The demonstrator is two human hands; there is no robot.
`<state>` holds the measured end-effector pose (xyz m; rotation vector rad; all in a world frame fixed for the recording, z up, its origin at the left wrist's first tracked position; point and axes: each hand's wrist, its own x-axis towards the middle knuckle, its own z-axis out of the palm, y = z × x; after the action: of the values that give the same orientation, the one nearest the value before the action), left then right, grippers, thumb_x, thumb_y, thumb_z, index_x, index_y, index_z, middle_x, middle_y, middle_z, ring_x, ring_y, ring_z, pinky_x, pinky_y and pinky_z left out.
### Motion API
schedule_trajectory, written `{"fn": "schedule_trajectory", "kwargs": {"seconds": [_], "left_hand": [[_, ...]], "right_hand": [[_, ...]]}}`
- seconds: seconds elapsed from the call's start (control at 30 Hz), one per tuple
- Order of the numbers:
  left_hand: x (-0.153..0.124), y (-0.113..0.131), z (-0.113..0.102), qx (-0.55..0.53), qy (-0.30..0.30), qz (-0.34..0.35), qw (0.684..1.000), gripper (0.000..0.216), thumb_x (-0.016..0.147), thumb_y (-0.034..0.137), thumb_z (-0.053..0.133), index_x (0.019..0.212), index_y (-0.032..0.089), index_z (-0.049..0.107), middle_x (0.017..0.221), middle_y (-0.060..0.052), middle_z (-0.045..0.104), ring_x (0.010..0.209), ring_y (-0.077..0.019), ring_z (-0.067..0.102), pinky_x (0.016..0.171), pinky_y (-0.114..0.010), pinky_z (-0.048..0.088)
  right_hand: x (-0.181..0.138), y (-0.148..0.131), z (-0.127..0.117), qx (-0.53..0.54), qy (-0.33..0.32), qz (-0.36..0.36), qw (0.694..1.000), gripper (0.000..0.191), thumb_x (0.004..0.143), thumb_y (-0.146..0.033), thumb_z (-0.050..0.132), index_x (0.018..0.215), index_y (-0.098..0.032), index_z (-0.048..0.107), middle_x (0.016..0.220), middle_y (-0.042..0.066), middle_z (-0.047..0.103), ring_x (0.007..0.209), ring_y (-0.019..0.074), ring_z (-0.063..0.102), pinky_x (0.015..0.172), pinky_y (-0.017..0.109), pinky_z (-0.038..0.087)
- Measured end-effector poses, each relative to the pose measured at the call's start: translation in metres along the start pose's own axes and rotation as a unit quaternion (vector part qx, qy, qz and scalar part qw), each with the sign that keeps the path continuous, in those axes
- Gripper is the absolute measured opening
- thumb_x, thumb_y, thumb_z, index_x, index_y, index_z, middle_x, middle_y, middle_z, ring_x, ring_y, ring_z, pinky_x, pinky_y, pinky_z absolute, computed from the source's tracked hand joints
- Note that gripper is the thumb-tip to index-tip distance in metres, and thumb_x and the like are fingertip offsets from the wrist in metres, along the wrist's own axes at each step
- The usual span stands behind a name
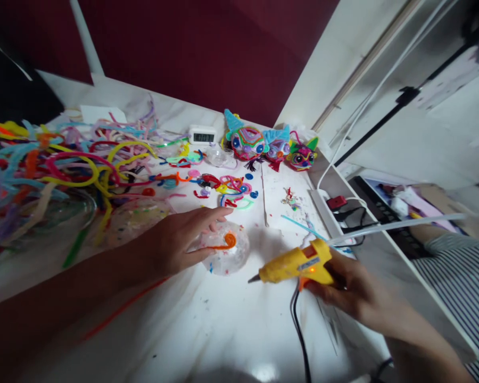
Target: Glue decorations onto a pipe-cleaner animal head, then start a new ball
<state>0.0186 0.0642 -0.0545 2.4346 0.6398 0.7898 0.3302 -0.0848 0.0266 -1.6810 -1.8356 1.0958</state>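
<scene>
My left hand (183, 239) wraps around a clear plastic ball (227, 255) resting on the white table (207, 330). An orange pipe-cleaner spiral (228, 242) lies on the ball's top. To the right, my right hand (343, 290) grips a yellow glue gun (297, 266). Its nozzle points left toward the ball and stops a little short of it. A clear glue stick (395, 226) juts out of the gun's back, and a black cord (299, 330) hangs down from its handle.
A big heap of coloured pipe cleaners (56, 165) fills the left side, with a second clear ball (138, 218) beside it. Small pipe-cleaner shapes (227, 186), a digital timer (202, 135) and finished pipe-cleaner figures (271, 143) sit farther back. A power strip (329, 210) lies at right.
</scene>
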Motion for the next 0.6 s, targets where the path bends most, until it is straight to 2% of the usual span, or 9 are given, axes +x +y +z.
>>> {"fn": "schedule_trajectory", "kwargs": {"seconds": [0.1, 0.17, 0.27, 0.4, 0.5, 0.6], "left_hand": [[0.001, 0.001, -0.004, 0.011, -0.024, 0.018, 1.0, 0.053, 0.09, 0.024, 0.062, 0.14, 0.026, 0.045, 0.121, -0.007, 0.065, 0.103, -0.0193, 0.065, 0.094, -0.028, 0.051], [0.003, 0.003, -0.008, 0.016, -0.042, 0.037, 0.998, 0.038, 0.093, 0.023, 0.058, 0.131, 0.024, 0.054, 0.126, -0.008, 0.063, 0.112, -0.02, 0.062, 0.099, -0.027, 0.048], [0.004, 0.008, -0.013, 0.023, -0.055, 0.042, 0.997, 0.021, 0.094, 0.02, 0.053, 0.112, 0.021, 0.063, 0.122, -0.007, 0.062, 0.111, -0.0188, 0.061, 0.096, -0.025, 0.047], [0.006, 0.014, -0.018, 0.057, -0.083, -0.007, 0.995, 0.014, 0.092, 0.022, 0.051, 0.095, 0.019, 0.064, 0.1, -0.004, 0.064, 0.086, -0.0154, 0.062, 0.076, -0.023, 0.046], [0.007, 0.017, -0.02, 0.061, -0.105, -0.035, 0.992, 0.016, 0.092, 0.023, 0.048, 0.089, 0.019, 0.063, 0.089, -0.001, 0.064, 0.076, -0.0134, 0.06, 0.067, -0.022, 0.042], [0.008, 0.015, -0.02, 0.046, -0.116, -0.056, 0.991, 0.015, 0.091, 0.023, 0.047, 0.088, 0.019, 0.061, 0.084, 0.0, 0.066, 0.073, -0.0128, 0.06, 0.066, -0.022, 0.041]], "right_hand": [[-0.004, 0.003, 0.015, 0.059, -0.064, 0.037, 0.995, 0.016, 0.096, -0.033, 0.058, 0.108, -0.022, 0.058, 0.098, 0.006, 0.069, 0.079, 0.0173, 0.064, 0.069, 0.026, 0.056], [-0.005, 0.008, 0.025, 0.069, -0.075, 0.051, 0.994, 0.018, 0.096, -0.034, 0.058, 0.107, -0.02, 0.058, 0.098, 0.006, 0.068, 0.077, 0.0155, 0.062, 0.066, 0.024, 0.053], [-0.005, 0.014, 0.035, 0.024, -0.054, 0.046, 0.997, 0.017, 0.095, -0.034, 0.06, 0.101, -0.017, 0.059, 0.09, 0.003, 0.066, 0.07, 0.0126, 0.055, 0.058, 0.021, 0.046], [-0.006, 0.016, 0.038, -0.105, -0.025, 0.041, 0.993, 0.014, 0.094, -0.031, 0.059, 0.09, -0.018, 0.059, 0.072, -0.002, 0.06, 0.059, 0.0105, 0.046, 0.053, 0.022, 0.039], [-0.006, 0.012, 0.036, -0.21, 0.001, 0.037, 0.977, 0.017, 0.094, -0.034, 0.058, 0.091, -0.018, 0.063, 0.073, 0.001, 0.065, 0.06, 0.0139, 0.055, 0.055, 0.026, 0.044], [-0.003, 0.004, 0.037, -0.276, 0.07, -0.035, 0.958, 0.018, 0.097, -0.031, 0.052, 0.095, -0.018, 0.066, 0.084, 0.007, 0.069, 0.07, 0.0197, 0.065, 0.064, 0.032, 0.053]]}}
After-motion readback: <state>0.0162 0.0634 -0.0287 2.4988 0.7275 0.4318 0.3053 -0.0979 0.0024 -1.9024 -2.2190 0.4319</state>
